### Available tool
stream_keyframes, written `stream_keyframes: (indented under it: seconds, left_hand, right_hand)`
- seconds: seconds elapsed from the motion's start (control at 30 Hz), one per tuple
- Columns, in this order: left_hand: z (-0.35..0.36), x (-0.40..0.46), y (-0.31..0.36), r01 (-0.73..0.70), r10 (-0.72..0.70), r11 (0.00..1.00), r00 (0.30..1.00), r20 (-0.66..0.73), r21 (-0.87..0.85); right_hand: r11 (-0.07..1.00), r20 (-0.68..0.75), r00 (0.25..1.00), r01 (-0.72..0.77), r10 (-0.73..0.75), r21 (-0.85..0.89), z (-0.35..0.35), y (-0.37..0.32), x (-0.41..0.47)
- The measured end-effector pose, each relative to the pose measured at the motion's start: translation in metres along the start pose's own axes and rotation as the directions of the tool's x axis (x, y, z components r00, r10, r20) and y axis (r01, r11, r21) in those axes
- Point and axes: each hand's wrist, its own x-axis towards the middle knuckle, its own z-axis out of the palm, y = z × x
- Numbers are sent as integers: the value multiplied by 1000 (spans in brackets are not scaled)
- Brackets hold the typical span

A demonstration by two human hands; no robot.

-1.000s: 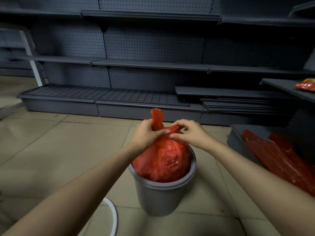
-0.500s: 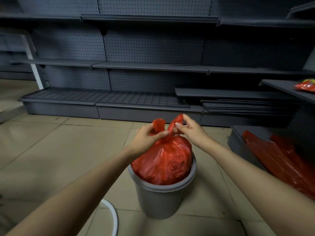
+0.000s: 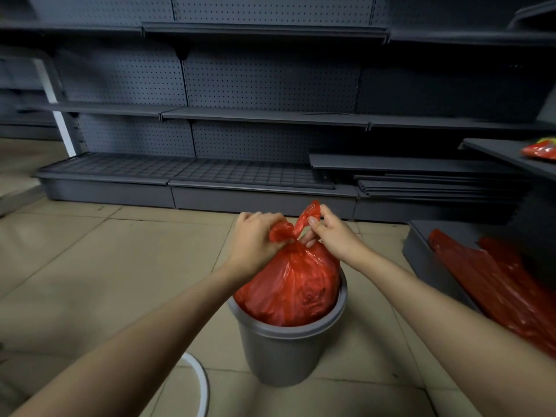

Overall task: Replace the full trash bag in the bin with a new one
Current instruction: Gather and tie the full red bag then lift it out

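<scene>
A full red trash bag (image 3: pixel 293 288) bulges out of a round grey bin (image 3: pixel 279 353) standing on the tiled floor. Its neck is gathered above the bin. My left hand (image 3: pixel 254 239) pinches the left ear of the bag's top, curled down by my fingers. My right hand (image 3: pixel 334 234) pinches the right ear, which sticks upward. The two hands are close together over the bag. Flat red bags (image 3: pixel 493 284) lie on a low dark platform at the right.
Dark grey store shelving (image 3: pixel 264 115) runs along the back, with a low grid base (image 3: pixel 180 173). A shelf at the right edge carries a red packet (image 3: pixel 540 150). A white curved tube (image 3: pixel 200 383) lies on the floor near my left forearm.
The tall left ear of the bag has been pulled down and curled under my left fingers. My right hand has lifted the other ear, and the neck has drawn tighter.
</scene>
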Motion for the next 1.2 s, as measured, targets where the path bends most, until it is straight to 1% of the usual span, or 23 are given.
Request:
stream_keyframes:
  seconds: [0.07,0.13,0.2,0.33,0.5,0.6,0.7,0.77,0.8,0.83,0.9,0.97,1.03,1.2]
  left_hand:
    - [-2,-3,2,-126,124,989,992,30,71]
    - [-2,-6,2,-250,238,950,968,82,185]
    - [-1,-8,2,-322,298,913,946,129,251]
    - [1,-10,3,-328,299,917,942,152,225]
    - [4,-12,0,-374,328,870,925,191,321]
    - [3,-12,1,-338,284,884,937,203,323]
    - [2,-11,0,-234,188,931,965,180,280]
    - [2,-10,-1,-177,138,952,977,166,251]
    - [2,-10,-1,-160,123,957,979,161,243]
    - [3,-10,-1,-146,112,961,982,155,233]
    - [5,-9,-1,-101,71,973,987,145,207]
    - [7,-7,-4,-30,9,987,991,134,155]
    - [8,-6,-5,16,-29,994,993,112,108]
    - [7,-3,-5,40,-52,994,992,115,98]
  right_hand:
    - [1000,-9,1000,7,-7,-12,2,2,2]
    - [1000,-23,1000,-1,1,-5,3,3,3]
    - [1000,-27,999,-27,27,4,3,2,2]
    - [998,-12,998,-64,64,5,3,1,0]
    - [991,-1,994,-109,109,73,2,-5,-3]
    - [988,62,992,-115,109,106,0,-10,-9]
    - [984,167,982,-111,87,139,-3,-12,-15]
    - [996,195,980,-58,44,67,-4,-9,-14]
    - [999,187,982,-28,23,27,-4,-7,-13]
    - [1000,165,986,2,1,-18,-4,-5,-11]
    - [983,103,993,73,-56,-167,-2,-3,-9]
    - [921,71,986,164,-148,-354,-1,-5,-9]
    - [838,65,968,244,-244,-487,0,-11,-12]
    - [684,49,922,320,-384,-655,-1,-16,-16]
